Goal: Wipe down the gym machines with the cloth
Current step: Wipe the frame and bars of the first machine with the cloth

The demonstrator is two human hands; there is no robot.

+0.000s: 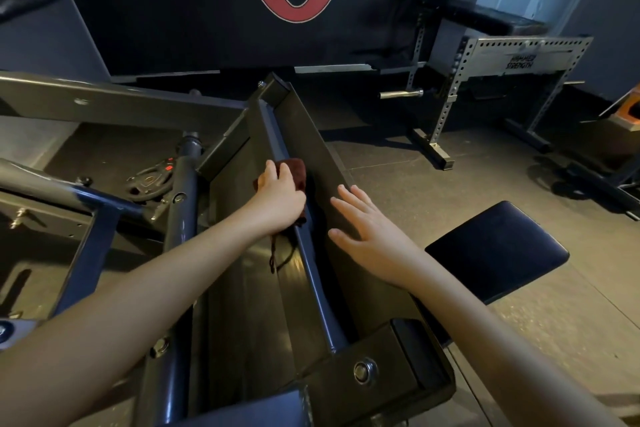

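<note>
Left grip (280, 194) curls over the dark red cloth (296, 168), pressing it on the machine's round rail (313, 267); right grip (367, 236) is spread flat, holding nothing, by the side plate (329, 163). I'd wrap the cloth and run long strokes lengthwise. Most of the cloth hides under fingers; right palm's contact is unclear

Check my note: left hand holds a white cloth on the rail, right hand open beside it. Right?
Not white: the head view shows a dark red cloth under the left hand on the rail, the right hand open beside it.
</note>
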